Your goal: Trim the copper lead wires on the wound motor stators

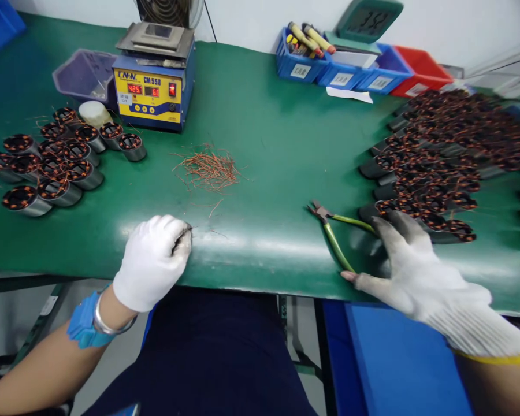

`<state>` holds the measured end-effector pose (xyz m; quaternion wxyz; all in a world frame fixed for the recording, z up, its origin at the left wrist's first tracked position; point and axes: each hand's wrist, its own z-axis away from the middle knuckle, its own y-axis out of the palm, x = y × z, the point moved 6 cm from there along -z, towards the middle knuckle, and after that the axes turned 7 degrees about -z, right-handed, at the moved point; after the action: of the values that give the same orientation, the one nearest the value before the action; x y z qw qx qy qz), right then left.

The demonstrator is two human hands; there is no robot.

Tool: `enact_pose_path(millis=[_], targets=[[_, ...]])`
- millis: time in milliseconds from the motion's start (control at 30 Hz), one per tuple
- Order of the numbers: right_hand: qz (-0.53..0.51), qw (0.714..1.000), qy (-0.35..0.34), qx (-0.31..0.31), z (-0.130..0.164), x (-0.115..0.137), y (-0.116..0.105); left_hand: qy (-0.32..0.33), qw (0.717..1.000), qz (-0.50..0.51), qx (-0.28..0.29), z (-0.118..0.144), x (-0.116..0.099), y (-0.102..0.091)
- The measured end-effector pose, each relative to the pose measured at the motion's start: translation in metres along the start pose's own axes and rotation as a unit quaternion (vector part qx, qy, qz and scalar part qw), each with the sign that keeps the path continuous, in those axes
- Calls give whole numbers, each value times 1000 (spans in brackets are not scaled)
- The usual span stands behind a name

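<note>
My left hand, in a white glove, is curled at the table's front edge, pinching thin copper wire scraps between its fingertips. My right hand, in a greyer worn glove, hovers spread open over the green-handled cutting pliers, which lie on the green mat. Its fingers reach toward the nearest wound stator at the edge of the right-hand pile. Motion blurs this hand.
A heap of cut copper wire lies mid-table. Several finished stators stand at the left, a large pile of stators at the right. A soldering station, clear tray and coloured bins line the back.
</note>
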<state>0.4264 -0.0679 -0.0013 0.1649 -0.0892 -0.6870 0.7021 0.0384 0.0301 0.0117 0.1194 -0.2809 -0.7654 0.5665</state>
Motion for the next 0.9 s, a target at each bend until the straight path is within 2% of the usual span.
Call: enact_pose_path(millis=[133, 200, 300, 367, 433, 500, 567, 633, 667, 700, 733, 767, 833, 867, 900], targets=[[-13, 996, -81, 19, 3, 8, 2, 1, 1000, -17, -26, 0, -1, 1], [-9, 995, -87, 52, 2, 14, 2, -2, 999, -23, -27, -1, -2, 1], [69, 989, -62, 119, -1, 30, 1, -4, 999, -39, -16, -2, -3, 0], [142, 980, -73, 121, -4, 48, -1, -1, 999, -50, -11, -3, -3, -1], [177, 977, -87, 79, -9, 64, -2, 2, 998, -57, -8, -3, -4, -1], [135, 985, -108, 18, -14, 74, 2, 3, 998, -62, -10, -4, -4, -1], [22, 991, -125, -48, -18, 78, 6, 4, 998, -69, -14, -4, -4, 0], [-134, 980, -107, -101, -19, 79, 7, 6, 997, -75, -15, -4, -4, 1], [-232, 963, -85, -106, -18, 82, 7, 7, 997, -76, -16, -4, -4, 1], [-340, 935, -66, -77, -15, 89, 10, 7, 997, -75, -15, -4, -4, 1], [-449, 892, -55, -16, -10, 102, 14, 8, 997, -72, -15, -5, -4, 1], [-546, 832, -56, 81, -3, 123, 19, 7, 998, -67, -14, -5, -4, 2], [-627, 711, -60, 311, 22, 172, 27, 4, 998, -58, -13, -5, -4, 1], [-627, 668, -57, 396, 35, 192, 29, 3, 998, -56, -12, -5, -4, 1], [-619, 639, -49, 454, 45, 207, 30, 3, 998, -55, -12, -5, -4, 1]])
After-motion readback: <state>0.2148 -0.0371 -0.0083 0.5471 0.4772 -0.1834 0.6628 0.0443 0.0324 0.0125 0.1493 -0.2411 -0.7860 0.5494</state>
